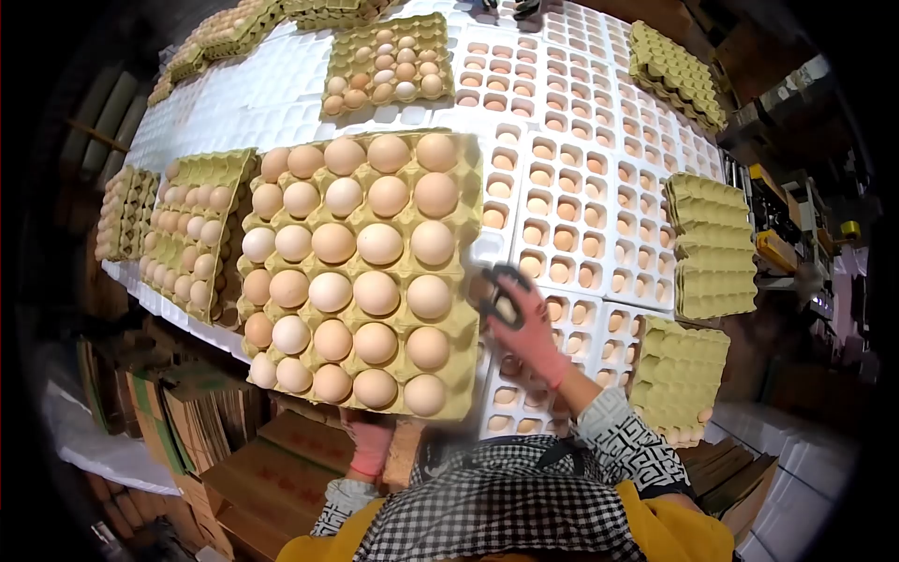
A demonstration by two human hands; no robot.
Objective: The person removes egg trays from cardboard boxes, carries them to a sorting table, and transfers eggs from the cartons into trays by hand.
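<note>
A yellowish pulp egg tray (465,342) filled with rows of brown eggs (378,294) is tilted toward me over the left of the work surface. My left hand (371,444), in a pink glove, supports its lower edge from beneath; its fingers are hidden under the tray. Just right of the tray, my right hand (518,314) wears a pink glove with dark fingertips. Those fingers, slightly blurred, curl around an egg (507,310). Below this hand lies a white foam tray (514,281) whose square pockets hold eggs.
Another pulp tray (389,66) with eggs sits farther back. Filled pulp trays (192,229) stand at the left. Stacked pulp trays (716,245) line the right edge. White foam trays (225,117) cover the far left. Flattened cardboard (201,421) stands below the front edge.
</note>
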